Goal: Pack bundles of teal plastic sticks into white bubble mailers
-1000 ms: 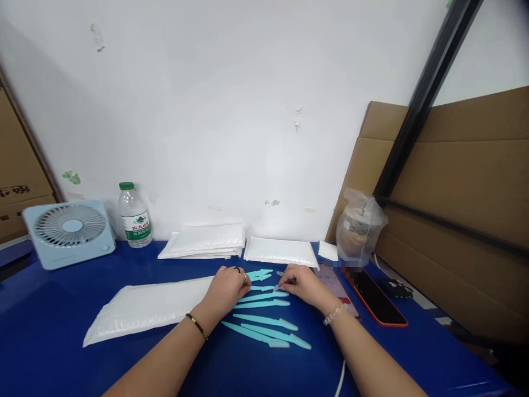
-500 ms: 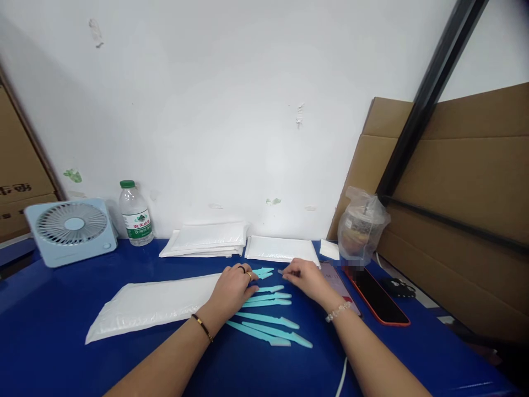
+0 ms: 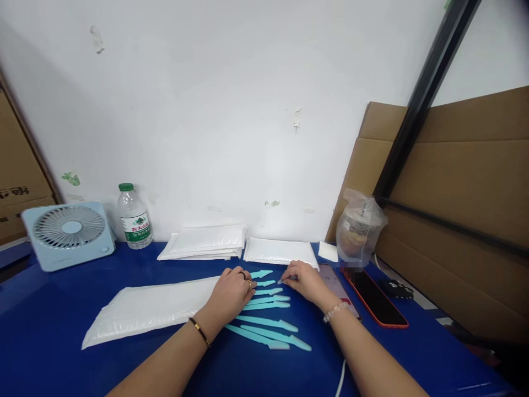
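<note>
Several turquoise eyebrow razors (image 3: 268, 321) lie fanned out on the blue table, heads to the right. My left hand (image 3: 232, 293) is over the handles of the upper ones, thumb and fingers closed at a razor (image 3: 265, 283) near the top of the fan; its handle is hidden under the fingers. Above it lies another razor (image 3: 262, 274). My right hand (image 3: 303, 280) pinches a small translucent piece (image 3: 280, 282), perhaps a blade cover, just right of that razor's tip and apart from it. A white padded envelope (image 3: 152, 304) reaches under my left hand.
More white padded envelopes lie by the wall: a stack (image 3: 204, 241) and another (image 3: 281, 251). At left are a blue fan (image 3: 70, 231) and a water bottle (image 3: 135, 220). Two phones, one red-edged (image 3: 378, 298), a white cable (image 3: 340, 379) and a bagged drink cup (image 3: 359, 231) are at right.
The two uppermost razors, close together before, are now apart, the lower one drawn down by my left fingers. My right hand has come slightly lower with the small piece.
</note>
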`<act>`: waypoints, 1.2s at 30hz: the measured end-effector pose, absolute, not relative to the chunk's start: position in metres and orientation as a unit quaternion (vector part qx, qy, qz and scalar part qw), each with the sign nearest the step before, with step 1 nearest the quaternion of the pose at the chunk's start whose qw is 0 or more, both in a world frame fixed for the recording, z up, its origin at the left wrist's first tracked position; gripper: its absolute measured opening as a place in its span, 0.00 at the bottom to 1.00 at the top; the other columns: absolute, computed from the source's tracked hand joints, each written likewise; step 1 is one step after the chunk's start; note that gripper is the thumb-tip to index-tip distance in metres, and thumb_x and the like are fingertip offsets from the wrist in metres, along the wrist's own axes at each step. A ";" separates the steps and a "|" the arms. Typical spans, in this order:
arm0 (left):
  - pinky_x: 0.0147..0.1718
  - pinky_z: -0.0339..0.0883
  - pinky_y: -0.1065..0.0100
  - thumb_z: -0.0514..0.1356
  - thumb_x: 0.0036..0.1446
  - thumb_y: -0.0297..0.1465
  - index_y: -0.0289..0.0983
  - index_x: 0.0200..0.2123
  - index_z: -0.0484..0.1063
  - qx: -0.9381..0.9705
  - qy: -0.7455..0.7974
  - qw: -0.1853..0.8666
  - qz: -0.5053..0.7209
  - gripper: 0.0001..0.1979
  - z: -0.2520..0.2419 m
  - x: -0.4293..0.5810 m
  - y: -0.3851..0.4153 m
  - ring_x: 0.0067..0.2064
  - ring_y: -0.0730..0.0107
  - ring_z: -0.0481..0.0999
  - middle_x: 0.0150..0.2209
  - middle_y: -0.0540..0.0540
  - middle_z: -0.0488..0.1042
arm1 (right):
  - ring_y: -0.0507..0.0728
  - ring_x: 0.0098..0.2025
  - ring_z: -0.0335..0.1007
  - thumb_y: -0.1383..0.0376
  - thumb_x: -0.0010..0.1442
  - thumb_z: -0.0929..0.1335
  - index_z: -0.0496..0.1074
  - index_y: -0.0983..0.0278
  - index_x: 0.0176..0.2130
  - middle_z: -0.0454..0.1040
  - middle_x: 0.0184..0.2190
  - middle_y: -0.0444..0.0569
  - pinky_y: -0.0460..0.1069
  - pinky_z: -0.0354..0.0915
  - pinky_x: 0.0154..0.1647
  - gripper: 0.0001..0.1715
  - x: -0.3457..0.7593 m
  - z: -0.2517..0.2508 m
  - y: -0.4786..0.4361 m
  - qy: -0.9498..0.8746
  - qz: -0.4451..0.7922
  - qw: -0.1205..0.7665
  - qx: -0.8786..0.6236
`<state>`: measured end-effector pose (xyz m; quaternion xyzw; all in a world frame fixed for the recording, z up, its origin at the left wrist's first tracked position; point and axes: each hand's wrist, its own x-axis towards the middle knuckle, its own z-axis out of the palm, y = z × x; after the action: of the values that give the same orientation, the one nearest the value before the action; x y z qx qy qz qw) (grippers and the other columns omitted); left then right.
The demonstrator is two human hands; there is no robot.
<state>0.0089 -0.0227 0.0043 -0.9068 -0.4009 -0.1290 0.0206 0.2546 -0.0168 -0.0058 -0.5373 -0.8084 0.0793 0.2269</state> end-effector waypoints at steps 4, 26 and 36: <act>0.38 0.53 0.64 0.48 0.62 0.34 0.44 0.40 0.75 -0.909 -0.396 0.014 -0.128 0.15 0.002 0.009 -0.021 0.43 0.64 0.66 0.39 0.47 0.73 | 0.57 0.39 0.66 0.68 0.55 0.68 0.78 0.58 0.32 0.76 0.32 0.46 0.50 0.59 0.43 0.08 0.245 -0.006 -0.016 -0.822 0.069 0.226 -0.518; 0.43 0.54 0.61 0.48 0.62 0.35 0.44 0.45 0.72 -0.884 -0.444 0.013 -0.148 0.15 0.003 0.002 -0.017 0.47 0.62 0.65 0.45 0.45 0.71 | 0.54 0.29 0.70 0.64 0.47 0.71 0.77 0.62 0.28 0.78 0.28 0.46 0.45 0.60 0.29 0.05 0.270 0.009 -0.030 -0.758 0.129 0.223 -0.600; 0.40 0.54 0.63 0.49 0.61 0.34 0.44 0.41 0.73 -0.904 -0.405 0.025 -0.136 0.13 0.003 0.005 -0.022 0.45 0.62 0.66 0.43 0.46 0.72 | 0.55 0.33 0.72 0.66 0.56 0.65 0.78 0.62 0.32 0.78 0.31 0.48 0.47 0.63 0.35 0.11 0.258 -0.001 -0.021 -0.791 0.151 0.237 -0.543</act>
<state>0.0050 -0.0220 0.0031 -0.9037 -0.4052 -0.1363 0.0250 0.2585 -0.0212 -0.0009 -0.5428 -0.7914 0.1512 0.2371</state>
